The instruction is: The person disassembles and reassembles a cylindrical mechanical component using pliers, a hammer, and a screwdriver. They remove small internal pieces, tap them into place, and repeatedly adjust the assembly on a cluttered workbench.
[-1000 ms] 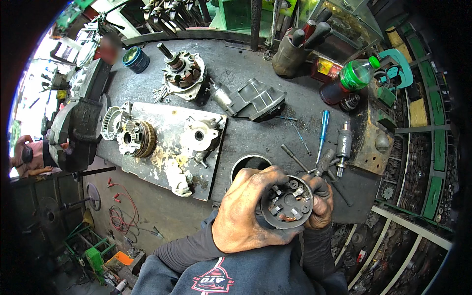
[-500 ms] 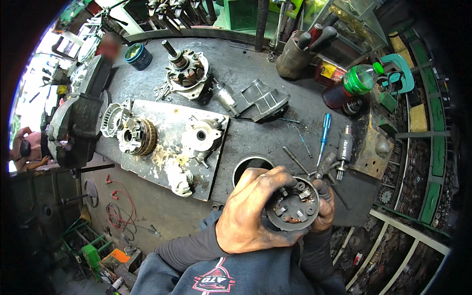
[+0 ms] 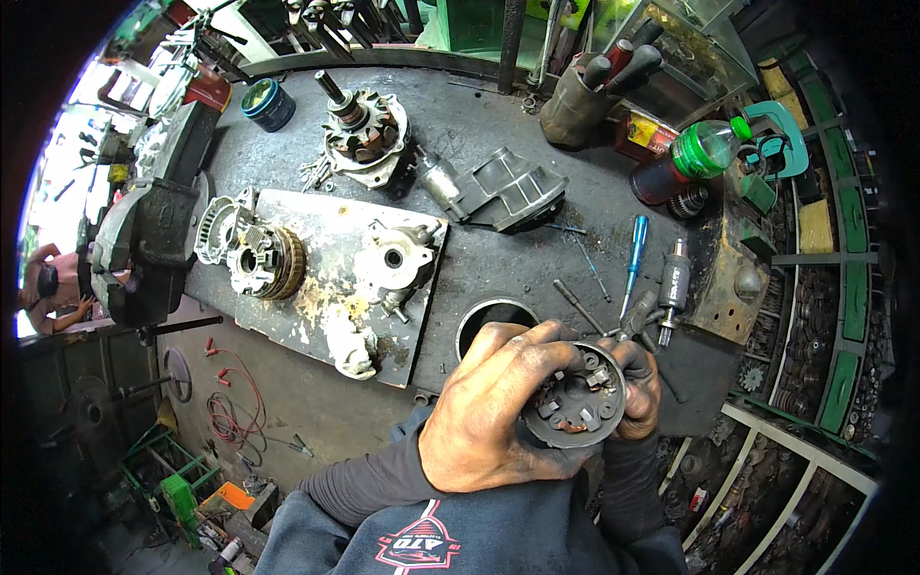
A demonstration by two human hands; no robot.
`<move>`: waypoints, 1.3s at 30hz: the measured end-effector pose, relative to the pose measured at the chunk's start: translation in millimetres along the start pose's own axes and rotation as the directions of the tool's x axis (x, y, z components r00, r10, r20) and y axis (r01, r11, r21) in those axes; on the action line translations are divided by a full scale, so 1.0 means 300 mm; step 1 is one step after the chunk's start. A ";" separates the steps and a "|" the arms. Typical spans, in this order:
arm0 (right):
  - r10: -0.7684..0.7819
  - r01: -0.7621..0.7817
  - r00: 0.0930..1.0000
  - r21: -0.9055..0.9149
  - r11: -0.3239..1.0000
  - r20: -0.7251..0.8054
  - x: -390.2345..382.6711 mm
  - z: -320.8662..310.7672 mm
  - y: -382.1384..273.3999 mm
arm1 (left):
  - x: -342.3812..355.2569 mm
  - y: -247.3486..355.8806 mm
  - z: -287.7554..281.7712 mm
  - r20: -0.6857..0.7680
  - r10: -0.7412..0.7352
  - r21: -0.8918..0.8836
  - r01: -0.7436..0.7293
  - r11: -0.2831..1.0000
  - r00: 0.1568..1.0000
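My left hand [image 3: 489, 412] is closed round a dark round metal brush-holder cap [image 3: 585, 407], its fingers curled over the rim. My right hand [image 3: 640, 398] grips the cap's right side; some of its fingers are hidden. The cap faces up, showing small holders and copper-coloured leads inside. Just behind my hands an open metal cylinder [image 3: 494, 311] is on the dark bench. To their upper right lie a blue-handled screwdriver [image 3: 635, 259], a cylindrical metal tool [image 3: 674, 278] and several steel rods [image 3: 578, 307].
A plate [image 3: 316, 240] bears alternator housings. A rotor [image 3: 359, 134], blue tub [image 3: 268, 105], green-capped bottle [image 3: 685, 168], tool holder [image 3: 565, 110] and dark casing [image 3: 503, 192] stand on the bench [image 3: 613, 172]. A large vise [image 3: 139, 259] is left. A person [image 3: 48, 287] is at far left.
Both my hands and the cap have shifted slightly right, and the fingers of my right hand have moved up along the rim.
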State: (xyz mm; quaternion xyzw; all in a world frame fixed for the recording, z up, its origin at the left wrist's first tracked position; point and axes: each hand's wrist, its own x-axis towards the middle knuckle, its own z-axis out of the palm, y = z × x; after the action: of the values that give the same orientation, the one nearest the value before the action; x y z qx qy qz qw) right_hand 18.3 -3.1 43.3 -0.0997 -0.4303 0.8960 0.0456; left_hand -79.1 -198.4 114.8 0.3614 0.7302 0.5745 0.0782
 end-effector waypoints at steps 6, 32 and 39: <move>-0.153 0.133 0.983 -0.182 0.974 -0.100 -0.007 0.031 0.007 | 0.009 0.008 0.004 -0.013 -0.073 0.031 0.073 0.997 0.997; -0.319 -0.371 0.901 -0.902 -0.219 -0.293 0.493 -0.566 -0.053 | -0.071 -0.217 0.103 -0.014 -0.094 0.330 0.094 0.939 0.995; -0.287 -0.371 0.905 -0.913 -0.167 -0.315 0.508 -0.452 -0.106 | -0.124 -0.219 0.056 -0.055 -0.142 0.431 0.151 0.890 0.988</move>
State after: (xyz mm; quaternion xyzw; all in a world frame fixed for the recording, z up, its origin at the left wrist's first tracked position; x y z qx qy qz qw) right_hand -101.1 145.5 -35.9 -0.3034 -0.9323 0.1967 0.0132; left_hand -72.1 -213.4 39.3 0.3075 0.8656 0.3939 0.0309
